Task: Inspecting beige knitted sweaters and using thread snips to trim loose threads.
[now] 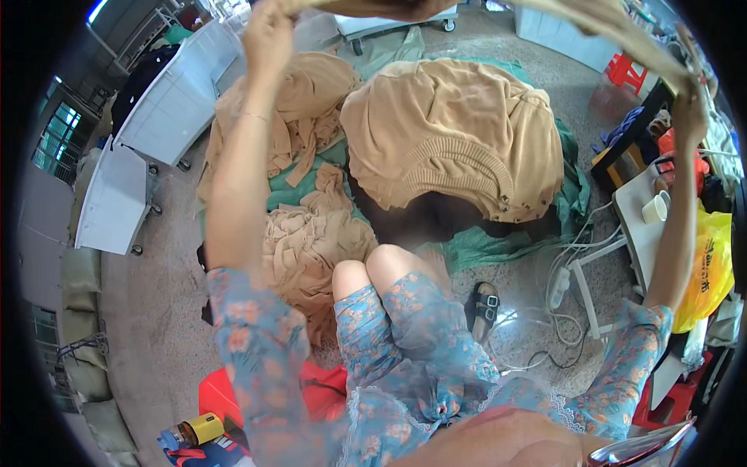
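Observation:
I hold a tan knit garment (615, 27) spread wide overhead, and most of it runs out past the top edge of the view. My left hand (269, 25) is closed on one end of it at the upper left. At the far right, my right hand (689, 113) grips the other end, its fingers partly blurred. Below, in front of my knees, a tan knit sweater (467, 101) with a ribbed, buttoned edge lies draped over a dark pile. More tan garments (315, 241) are heaped by my left knee, and another heap of tan knitwear (311, 86) lies beyond them.
Green sheeting (498, 249) lies under the piles. White wheeled bins (175, 101) stand at the left. At the right are a small white table (634, 204) with a paper cup (655, 208), trailing white cables (556, 311), a yellow bag (704, 268) and a red stool (625, 74).

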A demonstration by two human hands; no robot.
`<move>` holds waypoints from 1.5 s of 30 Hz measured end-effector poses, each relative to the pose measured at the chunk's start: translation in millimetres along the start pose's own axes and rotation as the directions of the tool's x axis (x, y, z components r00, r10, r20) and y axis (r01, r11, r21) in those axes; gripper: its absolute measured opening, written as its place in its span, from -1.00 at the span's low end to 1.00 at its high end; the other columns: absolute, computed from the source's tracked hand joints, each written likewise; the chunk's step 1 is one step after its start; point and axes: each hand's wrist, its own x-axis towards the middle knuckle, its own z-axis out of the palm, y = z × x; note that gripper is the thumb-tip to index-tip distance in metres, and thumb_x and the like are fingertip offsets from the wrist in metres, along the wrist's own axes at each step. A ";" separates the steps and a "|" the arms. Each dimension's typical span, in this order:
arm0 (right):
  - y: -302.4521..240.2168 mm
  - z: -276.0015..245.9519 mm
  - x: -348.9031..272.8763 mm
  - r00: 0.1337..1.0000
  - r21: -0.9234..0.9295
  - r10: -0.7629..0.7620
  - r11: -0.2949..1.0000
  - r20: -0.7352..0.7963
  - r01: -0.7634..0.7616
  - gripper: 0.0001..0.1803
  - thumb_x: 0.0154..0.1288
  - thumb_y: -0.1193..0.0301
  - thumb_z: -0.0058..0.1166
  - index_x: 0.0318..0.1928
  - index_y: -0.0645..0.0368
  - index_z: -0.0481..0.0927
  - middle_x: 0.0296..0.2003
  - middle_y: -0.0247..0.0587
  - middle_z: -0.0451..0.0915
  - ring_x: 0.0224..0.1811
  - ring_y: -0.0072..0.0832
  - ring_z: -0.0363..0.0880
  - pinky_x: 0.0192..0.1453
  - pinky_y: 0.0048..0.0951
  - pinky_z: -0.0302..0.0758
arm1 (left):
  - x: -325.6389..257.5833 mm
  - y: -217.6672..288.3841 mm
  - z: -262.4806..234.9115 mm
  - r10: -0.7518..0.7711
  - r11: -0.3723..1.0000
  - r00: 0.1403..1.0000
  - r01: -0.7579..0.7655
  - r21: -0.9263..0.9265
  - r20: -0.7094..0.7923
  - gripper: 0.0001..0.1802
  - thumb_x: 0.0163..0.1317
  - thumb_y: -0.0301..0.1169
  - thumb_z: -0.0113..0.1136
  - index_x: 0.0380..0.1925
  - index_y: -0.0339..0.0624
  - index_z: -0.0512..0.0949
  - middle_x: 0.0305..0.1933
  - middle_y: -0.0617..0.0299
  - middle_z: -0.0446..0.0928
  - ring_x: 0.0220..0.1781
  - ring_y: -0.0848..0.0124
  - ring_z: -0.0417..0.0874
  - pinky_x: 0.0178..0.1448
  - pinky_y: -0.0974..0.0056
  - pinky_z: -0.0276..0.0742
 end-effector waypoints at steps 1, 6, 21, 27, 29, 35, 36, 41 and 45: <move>-67.4 -22.8 -29.3 0.986 0.209 0.091 0.971 0.141 -0.119 -0.73 0.29 0.46 -0.05 -0.01 0.05 0.55 -0.06 -0.11 0.60 0.01 -0.14 0.58 -0.01 -0.28 0.52 | -25.0 -23.4 -4.9 0.098 0.986 0.995 -0.096 0.138 -0.007 -0.75 0.27 -0.55 0.01 -0.10 -0.23 0.59 -0.14 0.12 0.61 -0.18 0.37 0.62 -0.03 0.36 0.53; -156.5 -100.9 -180.4 0.833 0.194 0.038 0.966 0.552 -0.173 -0.84 0.25 0.45 -0.03 -0.15 0.00 0.48 -0.18 -0.23 0.52 -0.36 -0.08 0.58 -0.44 -0.10 0.48 | -172.1 -91.4 13.2 -0.203 0.978 0.972 0.196 0.071 0.115 -0.77 0.33 -0.50 -0.10 -0.19 -0.34 0.55 -0.04 -0.05 0.54 0.07 0.07 0.52 0.20 0.18 0.38; -340.5 -269.0 -340.1 0.176 0.340 -0.338 0.521 0.924 -0.783 -0.79 0.24 0.29 0.17 -0.26 0.19 0.62 -0.46 -0.15 0.63 -0.44 -0.25 0.61 -0.32 -0.37 0.48 | -499.7 -72.1 -135.0 -0.914 0.381 0.358 0.920 0.097 0.191 -0.64 0.36 -0.26 -0.01 -0.29 -0.34 0.65 -0.25 0.12 0.67 -0.18 0.41 0.64 0.00 0.29 0.50; -444.3 -242.9 -233.6 0.166 0.148 -0.093 -0.171 0.982 -0.974 -0.80 0.36 0.38 0.07 -0.21 0.29 0.62 -0.47 -0.36 0.60 -0.43 -0.71 0.47 -0.33 -0.66 0.37 | -312.5 185.9 -131.5 -0.271 0.243 0.424 0.899 -0.365 0.864 -0.19 0.44 0.11 -0.47 0.00 -0.49 0.50 0.06 -0.14 0.53 0.17 0.11 0.52 0.30 0.09 0.32; -473.0 -251.1 -197.6 0.258 0.227 -0.147 -0.198 0.955 -0.954 -0.80 0.37 0.40 0.06 -0.20 0.30 0.62 -0.45 -0.34 0.60 -0.41 -0.72 0.47 -0.29 -0.67 0.37 | -304.7 235.6 -135.0 0.175 0.088 0.560 0.810 -0.579 0.810 -0.06 0.36 0.25 -0.61 0.24 -0.44 0.30 0.36 -0.14 0.22 0.41 0.01 0.20 0.41 -0.08 0.08; -510.0 -289.3 -184.2 0.361 0.292 -0.334 -0.240 0.871 -0.926 -0.85 0.36 0.40 0.07 -0.24 0.24 0.61 -0.46 -0.39 0.61 -0.65 -0.85 0.24 -0.59 -0.74 0.16 | -279.3 306.3 -141.6 -0.349 0.056 0.833 0.476 -0.877 0.430 -0.47 0.27 -0.07 -0.23 -0.09 -0.38 0.39 0.03 0.00 0.36 0.05 0.13 0.36 0.07 0.01 0.25; -508.0 -293.1 -189.8 0.385 0.330 -0.342 -0.211 0.857 -0.920 -0.85 0.36 0.40 0.08 -0.25 0.24 0.61 -0.48 -0.41 0.60 -0.64 -0.85 0.25 -0.59 -0.75 0.16 | -280.1 316.2 -134.3 -0.454 0.109 0.837 0.393 -0.913 0.307 -0.54 0.24 -0.13 -0.15 -0.17 -0.37 0.41 -0.05 0.01 0.39 -0.04 0.15 0.40 -0.01 0.05 0.28; -508.8 -316.3 -214.4 0.356 0.278 -0.401 -0.240 0.844 -0.930 -0.84 0.33 0.38 0.12 -0.29 0.24 0.61 -0.53 -0.48 0.56 -0.57 -0.83 0.34 -0.50 -0.73 0.25 | -267.0 361.7 -118.1 -0.788 0.394 0.592 0.275 -0.877 -0.169 -0.81 0.07 -0.43 0.22 -0.57 -0.33 0.49 -0.48 0.03 0.53 -0.48 0.25 0.55 -0.42 0.23 0.47; -506.3 -322.5 -222.9 0.334 0.295 -0.415 -0.158 0.847 -0.943 -0.82 0.33 0.40 0.12 -0.35 0.27 0.59 -0.52 -0.43 0.58 -0.47 -0.77 0.40 -0.34 -0.67 0.36 | -283.0 332.5 -125.5 -0.688 0.621 0.669 0.344 -0.704 -0.279 -0.75 0.13 -0.45 0.30 -0.68 -0.33 0.55 -0.67 0.06 0.59 -0.68 0.30 0.62 -0.60 0.27 0.56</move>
